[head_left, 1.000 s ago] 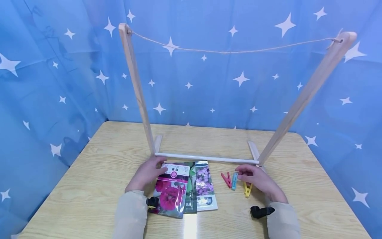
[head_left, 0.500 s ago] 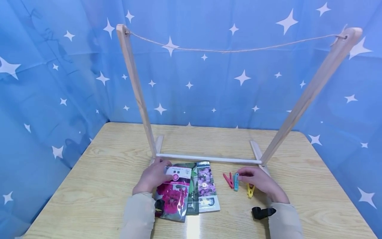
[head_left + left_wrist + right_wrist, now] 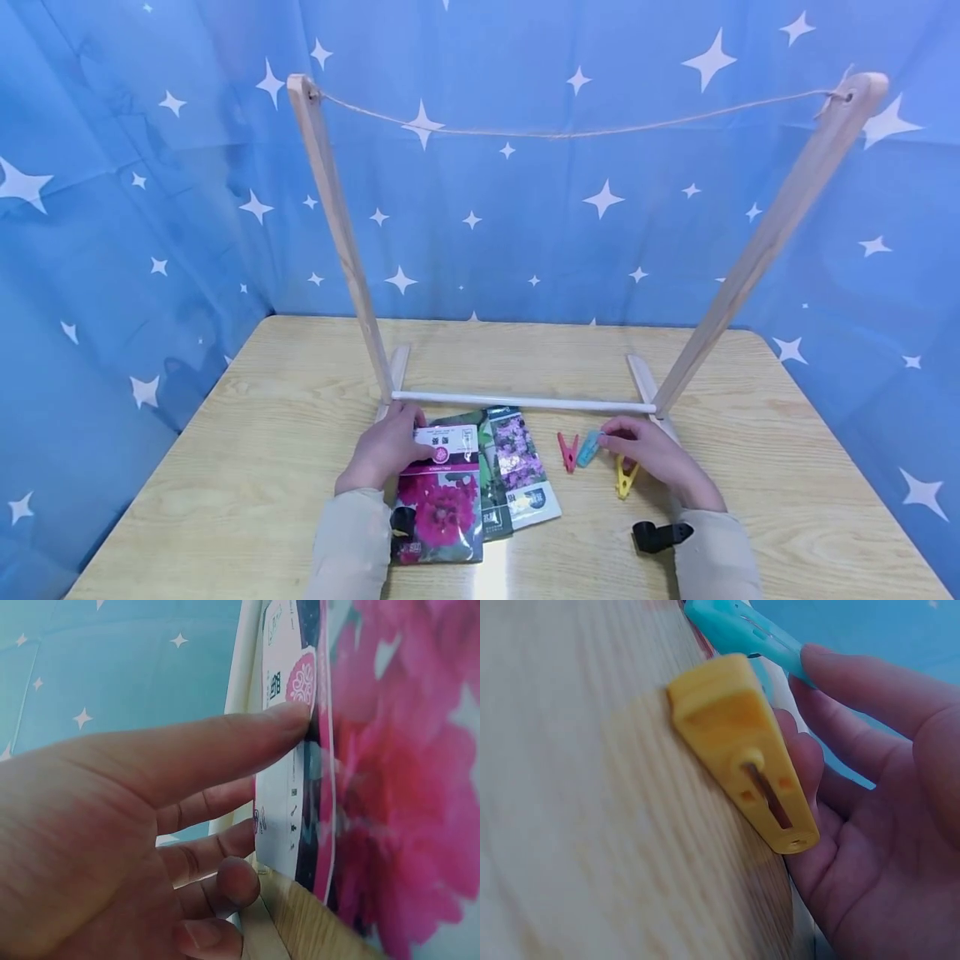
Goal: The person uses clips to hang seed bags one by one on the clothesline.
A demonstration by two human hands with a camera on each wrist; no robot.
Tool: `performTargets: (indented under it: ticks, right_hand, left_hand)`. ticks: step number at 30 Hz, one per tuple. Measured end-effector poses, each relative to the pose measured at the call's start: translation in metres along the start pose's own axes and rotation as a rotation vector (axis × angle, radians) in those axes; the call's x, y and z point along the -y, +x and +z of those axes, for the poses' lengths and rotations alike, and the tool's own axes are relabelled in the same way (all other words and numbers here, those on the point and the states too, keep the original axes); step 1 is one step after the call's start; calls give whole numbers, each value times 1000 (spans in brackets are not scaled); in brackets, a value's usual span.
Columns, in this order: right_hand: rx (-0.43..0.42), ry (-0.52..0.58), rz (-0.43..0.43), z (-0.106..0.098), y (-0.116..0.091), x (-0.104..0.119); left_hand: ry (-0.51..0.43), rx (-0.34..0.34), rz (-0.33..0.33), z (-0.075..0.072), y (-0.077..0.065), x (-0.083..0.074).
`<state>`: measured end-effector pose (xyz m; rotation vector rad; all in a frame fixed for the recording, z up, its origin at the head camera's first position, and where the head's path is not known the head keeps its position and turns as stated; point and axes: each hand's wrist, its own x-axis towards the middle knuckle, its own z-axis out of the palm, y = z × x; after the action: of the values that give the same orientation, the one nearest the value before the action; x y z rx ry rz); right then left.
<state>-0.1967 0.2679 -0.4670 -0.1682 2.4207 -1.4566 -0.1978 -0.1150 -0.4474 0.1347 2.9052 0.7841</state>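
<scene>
My left hand pinches the edge of a seed packet with a pink flower on it. In the left wrist view the thumb lies across the packet's white band, with some fingertips hidden behind it. Under that packet lie a green seed packet and one with purple flowers, fanned to the right. My right hand pinches the end of a blue clothespin between thumb and finger. A red clothespin lies to its left, and a yellow clothespin sits just below the right fingers.
Behind the packets stands a wooden frame with a left post, a right post and a white bottom bar. A thin string sags between the post tops. A blue star-patterned curtain hangs behind the wooden table.
The pink-flower packet has shifted slightly right and nearer with my left hand, and the packets beneath have turned. The blue clothespin has tilted in my right fingers.
</scene>
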Motion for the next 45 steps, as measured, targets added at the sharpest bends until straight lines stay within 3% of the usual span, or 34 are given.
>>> performTargets:
  ticks: [14,21,30,36,42,45]
  right_hand:
    - [13,-4,-12,0,-2,0]
    - [57,2,-29,-1,-1,0]
    - [64,-28,-61,-2,-3,0]
    - [56,-9,-66,-3,-3,-1]
    - [45,-16,-64,-3,-2,-2]
    - [42,-25,-56,-3,-5,2]
  left_hand:
    - [5,-2,24,-1,-1,4]
    - [-58,10,-14,-5,-3,8]
    - [-151,78,85,-5,-2,12]
    - [-188,107,89,-2,2,15]
    - [-217,87,117,-3,2,15]
    - [-230,90,99,-3,1,14]
